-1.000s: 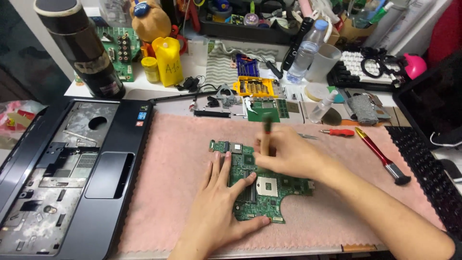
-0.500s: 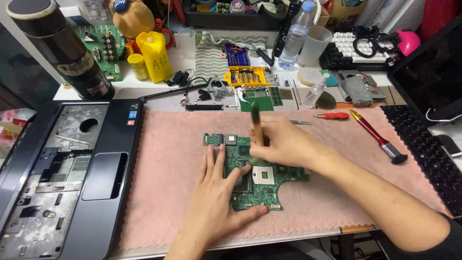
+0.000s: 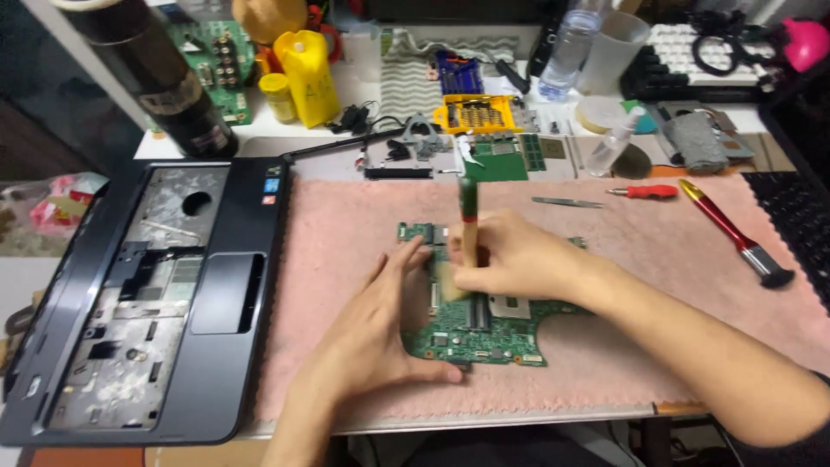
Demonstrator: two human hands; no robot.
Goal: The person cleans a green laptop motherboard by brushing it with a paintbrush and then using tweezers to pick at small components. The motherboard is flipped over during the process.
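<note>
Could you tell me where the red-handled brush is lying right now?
In the head view, the red-handled brush lies at the pink mat's right side, beside the small red screwdriver.

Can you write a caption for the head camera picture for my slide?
Right hand brushes a green circuit board while the left hand steadies it.

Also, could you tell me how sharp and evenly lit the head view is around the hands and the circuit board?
Head view: light is soft and even on the pink mat; the green circuit board reads fairly sharp; the right hand and its brush are slightly smeared; the left hand casts little shadow; the top left corner falls dark.
</note>
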